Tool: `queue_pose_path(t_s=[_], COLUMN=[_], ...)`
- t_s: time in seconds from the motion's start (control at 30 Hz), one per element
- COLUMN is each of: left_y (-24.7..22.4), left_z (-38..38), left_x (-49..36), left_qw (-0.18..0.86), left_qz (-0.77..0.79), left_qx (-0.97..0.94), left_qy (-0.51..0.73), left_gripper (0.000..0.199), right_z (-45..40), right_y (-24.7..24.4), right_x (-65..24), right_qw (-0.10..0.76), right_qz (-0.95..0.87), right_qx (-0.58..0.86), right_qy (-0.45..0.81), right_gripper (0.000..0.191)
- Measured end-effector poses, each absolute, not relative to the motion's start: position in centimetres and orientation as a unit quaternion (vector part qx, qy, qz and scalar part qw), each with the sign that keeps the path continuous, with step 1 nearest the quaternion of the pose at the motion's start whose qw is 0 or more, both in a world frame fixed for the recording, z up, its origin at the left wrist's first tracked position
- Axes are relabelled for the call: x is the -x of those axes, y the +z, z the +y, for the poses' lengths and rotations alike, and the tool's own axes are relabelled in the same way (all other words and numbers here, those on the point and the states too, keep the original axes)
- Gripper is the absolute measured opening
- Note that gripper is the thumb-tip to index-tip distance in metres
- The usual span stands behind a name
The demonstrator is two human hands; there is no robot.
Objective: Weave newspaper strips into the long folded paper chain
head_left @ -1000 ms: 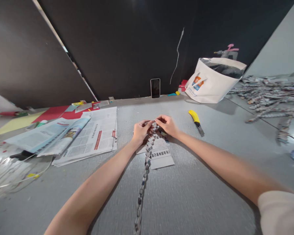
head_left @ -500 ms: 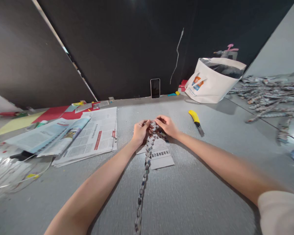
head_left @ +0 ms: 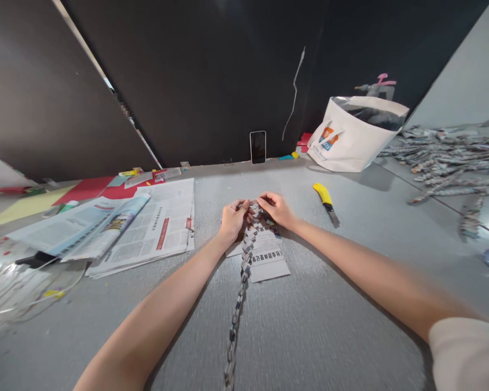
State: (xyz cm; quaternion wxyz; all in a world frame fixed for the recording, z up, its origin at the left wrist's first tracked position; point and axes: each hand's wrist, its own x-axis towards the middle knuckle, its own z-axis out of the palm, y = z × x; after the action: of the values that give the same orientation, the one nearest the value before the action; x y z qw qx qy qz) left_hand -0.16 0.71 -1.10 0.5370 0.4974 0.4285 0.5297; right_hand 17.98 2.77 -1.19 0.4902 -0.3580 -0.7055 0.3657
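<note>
A long chain of folded newspaper links [head_left: 239,296] runs from the lower edge of the view up the grey floor to my hands. My left hand [head_left: 233,219] and my right hand [head_left: 276,208] both pinch its far end, fingertips close together around the top links. Under the hands lie cut newspaper strips [head_left: 268,257] with printed headlines. A yellow-handled utility knife [head_left: 325,200] rests just right of my right hand, not touched.
Open newspapers [head_left: 146,228] lie to the left, with red and yellow paper sheets behind. A phone [head_left: 258,146] leans on the dark wall. A white tote bag [head_left: 356,136] stands at the back right, and several finished paper chains [head_left: 444,163] are heaped far right.
Almost nothing has moved; my fingers have shifted slightly on the chain's top links, and both hands stay in place.
</note>
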Motion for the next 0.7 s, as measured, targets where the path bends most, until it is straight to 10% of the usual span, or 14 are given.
queue_pose_path(t_s=[0.7], left_y=[-1.0], left_z=[1.6], left_x=[0.8], left_qw=[0.542], left_qz=[0.437], left_qx=[-0.415], left_qy=[0.586], left_gripper=[0.04], right_z=[2.2], right_y=[-1.0], right_x=[-18.1], right_qw=[0.462], right_qz=[-0.752], right_qx=[0.318], right_qy=[0.347], right_gripper=[0.035])
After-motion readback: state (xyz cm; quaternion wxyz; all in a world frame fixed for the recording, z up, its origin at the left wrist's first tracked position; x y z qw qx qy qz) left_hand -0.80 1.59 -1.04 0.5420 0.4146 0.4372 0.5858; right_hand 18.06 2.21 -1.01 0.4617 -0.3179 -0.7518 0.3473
